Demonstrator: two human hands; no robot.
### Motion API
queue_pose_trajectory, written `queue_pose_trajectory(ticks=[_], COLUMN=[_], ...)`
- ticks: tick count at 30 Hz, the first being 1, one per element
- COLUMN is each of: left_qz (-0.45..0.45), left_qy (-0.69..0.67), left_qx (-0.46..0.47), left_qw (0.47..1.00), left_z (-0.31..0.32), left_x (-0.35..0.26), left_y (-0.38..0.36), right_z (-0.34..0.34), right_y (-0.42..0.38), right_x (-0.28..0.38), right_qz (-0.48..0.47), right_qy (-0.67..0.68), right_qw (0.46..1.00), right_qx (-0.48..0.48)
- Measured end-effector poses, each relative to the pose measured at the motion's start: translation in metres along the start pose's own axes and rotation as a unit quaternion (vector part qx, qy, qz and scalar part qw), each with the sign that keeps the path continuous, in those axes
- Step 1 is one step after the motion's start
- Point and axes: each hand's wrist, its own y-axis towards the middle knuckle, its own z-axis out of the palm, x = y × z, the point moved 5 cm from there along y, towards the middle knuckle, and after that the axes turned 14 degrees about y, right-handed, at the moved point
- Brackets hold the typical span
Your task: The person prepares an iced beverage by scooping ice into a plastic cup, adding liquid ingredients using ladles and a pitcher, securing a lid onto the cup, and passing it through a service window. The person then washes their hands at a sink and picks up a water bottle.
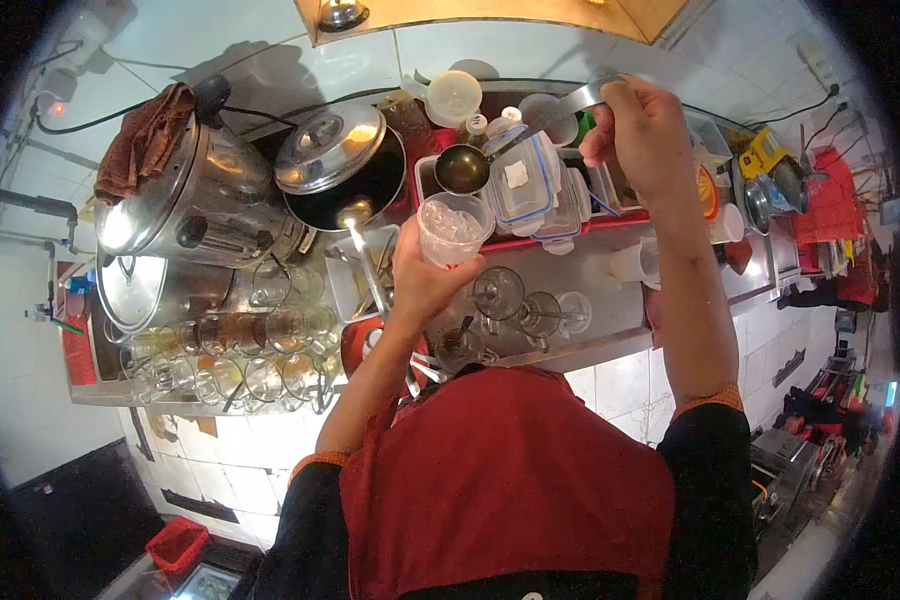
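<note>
My left hand is wrapped round a clear plastic cup that looks filled with ice. In my right hand, raised to the right, is the handle end of a metal ladle. The ladle's bowl hangs just above the cup's far rim and holds a dark liquid. To the left stands a black pot with its shiny lid tilted on top. Right of the cup lie stacked clear lidded containers with blue edges.
Several glass mugs crowd the counter's left end, below a large steel pot draped with a brown cloth. More glass mugs stand close in front of me. A white cup sits right of them on the steel counter.
</note>
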Motion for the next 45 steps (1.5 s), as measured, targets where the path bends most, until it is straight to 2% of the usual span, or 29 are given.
queue_pose_trajectory(ticks=[4, 8, 12, 14, 16, 18, 20, 22, 23, 25, 29, 30, 35, 40, 44, 45], left_qz=[0.009, -0.004, -0.002, 0.006, 0.012, 0.059, 0.098, 0.043, 0.048, 0.011, 0.016, 0.016, 0.005, 0.006, 0.014, 0.012], left_qy=[0.002, -0.085, -0.109, -0.121, -0.116, -0.107, -0.095, -0.131, -0.132, -0.189, -0.171, -0.222, -0.235, -0.239, -0.237, -0.237], left_qx=[0.0, -0.047, -0.052, -0.049, -0.033, -0.054, -0.073, -0.066, -0.069, -0.018, -0.029, -0.022, -0.026, -0.027, -0.024, -0.022], left_qw=[1.0, 0.995, 0.993, 0.991, 0.993, 0.991, 0.988, 0.988, 0.988, 0.982, 0.985, 0.975, 0.972, 0.971, 0.971, 0.971], left_z=[0.001, -0.002, -0.007, -0.005, -0.011, -0.015, -0.019, -0.023, -0.023, -0.021, -0.022, -0.022, -0.019, -0.024, -0.024, -0.024], left_x=[0.001, 0.0, -0.008, -0.005, -0.011, -0.02, -0.03, -0.034, -0.032, -0.029, -0.023, -0.026, -0.027, -0.035, -0.031, -0.031], left_y=[0.001, 0.001, 0.001, 0.0, -0.001, 0.001, 0.0, -0.001, 0.002, 0.003, 0.0, 0.001, -0.003, -0.006, -0.005, -0.006], right_z=[0.0, 0.007, 0.015, 0.015, 0.016, 0.013, 0.017, 0.019, 0.022, 0.022, 0.017, 0.014, 0.012, 0.016, 0.008, 0.003], right_y=[-0.012, -0.04, -0.073, -0.085, -0.095, -0.105, -0.121, -0.129, -0.133, -0.139, -0.148, -0.149, -0.154, -0.165, -0.162, -0.157], right_x=[0.007, 0.025, 0.036, 0.041, 0.043, 0.054, 0.056, 0.057, 0.059, 0.062, 0.055, 0.056, 0.054, 0.054, 0.043, 0.042], right_qz=[0.0, -0.038, -0.037, -0.096, -0.113, -0.153, -0.172, -0.213, -0.238, -0.262, -0.308, -0.337, -0.385, -0.447, -0.424, -0.391], right_qy=[-0.025, -0.084, -0.039, -0.051, -0.05, -0.051, -0.1, -0.123, -0.141, -0.16, -0.158, -0.167, -0.148, -0.213, -0.186, -0.126], right_qw=[1.0, 0.995, 0.998, 0.993, 0.991, 0.986, 0.976, 0.964, 0.953, 0.94, 0.927, 0.916, 0.898, 0.849, 0.87, 0.902], right_qx=[0.01, 0.032, 0.043, 0.051, 0.052, 0.042, 0.092, 0.105, 0.124, 0.149, 0.146, 0.138, 0.151, 0.185, 0.17, 0.132])
